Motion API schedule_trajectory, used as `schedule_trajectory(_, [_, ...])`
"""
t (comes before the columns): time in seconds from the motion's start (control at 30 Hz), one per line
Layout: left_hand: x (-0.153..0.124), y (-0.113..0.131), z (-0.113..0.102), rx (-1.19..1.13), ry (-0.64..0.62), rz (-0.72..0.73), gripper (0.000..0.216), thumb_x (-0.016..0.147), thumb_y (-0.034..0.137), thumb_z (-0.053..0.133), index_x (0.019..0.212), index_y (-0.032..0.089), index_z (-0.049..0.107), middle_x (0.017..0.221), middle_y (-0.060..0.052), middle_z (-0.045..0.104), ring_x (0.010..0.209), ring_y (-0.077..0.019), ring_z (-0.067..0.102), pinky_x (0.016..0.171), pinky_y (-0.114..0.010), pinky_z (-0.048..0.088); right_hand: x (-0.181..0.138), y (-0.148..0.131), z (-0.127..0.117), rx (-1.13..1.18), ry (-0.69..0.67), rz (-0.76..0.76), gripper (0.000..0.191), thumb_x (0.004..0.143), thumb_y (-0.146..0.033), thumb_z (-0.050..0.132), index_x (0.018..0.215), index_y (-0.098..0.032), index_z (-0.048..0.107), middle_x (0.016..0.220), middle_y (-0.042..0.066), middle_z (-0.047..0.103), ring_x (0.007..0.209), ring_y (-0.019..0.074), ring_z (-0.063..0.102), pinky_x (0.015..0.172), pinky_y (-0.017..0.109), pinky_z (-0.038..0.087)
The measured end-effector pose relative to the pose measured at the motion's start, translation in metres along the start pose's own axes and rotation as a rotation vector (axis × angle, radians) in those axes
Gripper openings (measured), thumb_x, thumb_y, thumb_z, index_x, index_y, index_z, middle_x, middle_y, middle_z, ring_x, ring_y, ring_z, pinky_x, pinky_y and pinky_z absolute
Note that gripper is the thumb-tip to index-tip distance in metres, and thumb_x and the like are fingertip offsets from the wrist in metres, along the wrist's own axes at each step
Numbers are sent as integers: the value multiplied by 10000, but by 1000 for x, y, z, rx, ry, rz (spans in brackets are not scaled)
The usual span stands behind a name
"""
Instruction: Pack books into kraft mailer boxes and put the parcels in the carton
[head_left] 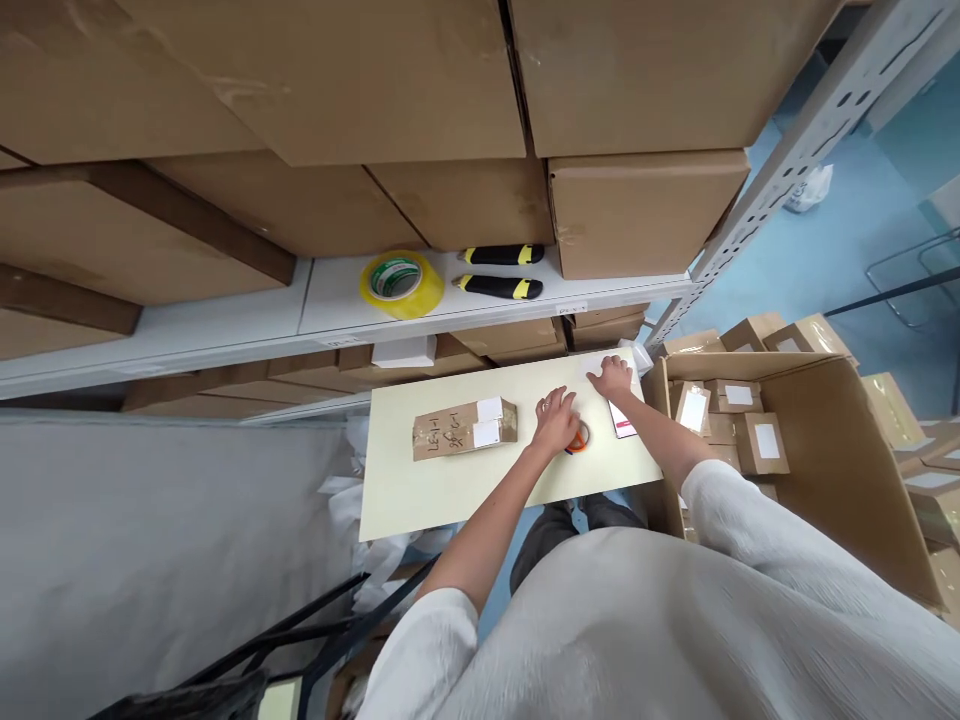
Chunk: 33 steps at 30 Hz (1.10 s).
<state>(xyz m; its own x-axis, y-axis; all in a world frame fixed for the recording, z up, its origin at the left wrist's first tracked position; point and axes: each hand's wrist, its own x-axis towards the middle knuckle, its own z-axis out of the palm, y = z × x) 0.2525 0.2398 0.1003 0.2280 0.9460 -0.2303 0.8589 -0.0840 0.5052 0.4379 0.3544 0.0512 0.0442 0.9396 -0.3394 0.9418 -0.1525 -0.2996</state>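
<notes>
My left hand point(555, 424) rests low over the cream board, fingers bent and apart. Beside its thumb side lies an orange-and-dark ringed object point(579, 438), which looks like scissor handles; the hand partly covers it. My right hand point(613, 377) lies with spread fingers on the board's right end, at the upper edge of a white sheet or pad with a pink strip point(622, 422). Left of my hands, a small taped brown box point(454, 430) with handwritten numbers and two white labels lies on the cream board point(420, 500).
On the shelf point(330, 298) above sit a yellow tape roll point(402, 284) and two black-and-yellow cutters point(502, 287). Large cartons point(645, 215) fill the shelves. At right, an open carton point(825, 440) holds several small labelled boxes. A black metal frame point(322, 640) stands lower left.
</notes>
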Motion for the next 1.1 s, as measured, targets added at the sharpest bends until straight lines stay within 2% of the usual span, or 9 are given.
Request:
schedule_trajectory(0.17, [4,-3,8,-27,33,-37,509,1005,257,503,1505,221,592,1696,-155,469,1600,-343,378,1306,-581,295,18,-2,24,31,25,11,607,996,-603,629,1411,-163,579,1476,279,548,1378,457,472,1127,613,382])
schedule_trajectory(0.37, [3,-8,10,-20,-5,-74,502,1004,255,516,1496,221,611,1705,-140,465,1600,-343,377,1307,-578,303,28,9,24,-51,-24,-8,456,1027,-418,609,1406,-165,618,1486,257,535,1367,426,463,1128,571,377])
schedule_trajectory(0.53, [5,-10,7,-30,-2,-79,516,984,239,548,1493,246,634,1692,-123,493,1597,-353,392,1305,-593,323,35,17,8,-49,-74,-18,372,1040,-303,529,1341,-172,704,1427,264,594,1345,417,526,1116,549,392])
schedule_trajectory(0.7, [19,-6,4,-166,27,-92,487,980,218,561,1457,235,658,1643,-124,554,1551,-346,470,1293,-564,377,33,23,-18,6,-94,-23,315,1012,-265,523,1248,-196,719,1238,177,735,1149,336,663,1011,447,462])
schedule_trajectory(0.87, [58,17,8,-558,66,-181,425,1008,217,552,1422,227,651,1428,-117,718,1238,-257,715,1113,-434,562,14,32,-48,96,-83,-120,198,986,-317,532,1057,-216,686,1034,103,760,963,279,672,814,341,474])
schedule_trajectory(1.0, [92,42,17,-729,148,-266,408,979,199,639,1386,220,642,1357,-119,749,1173,-231,746,1064,-390,580,1,39,-63,173,-62,-211,142,939,-335,541,937,-228,634,954,60,725,898,236,639,805,314,465])
schedule_trajectory(1.1, [106,53,24,-783,181,-359,431,953,192,691,1378,219,629,1319,-122,761,1096,-215,766,1012,-365,592,-5,43,-70,241,-70,-215,131,910,-351,539,886,-234,592,899,37,689,854,216,609,788,307,465])
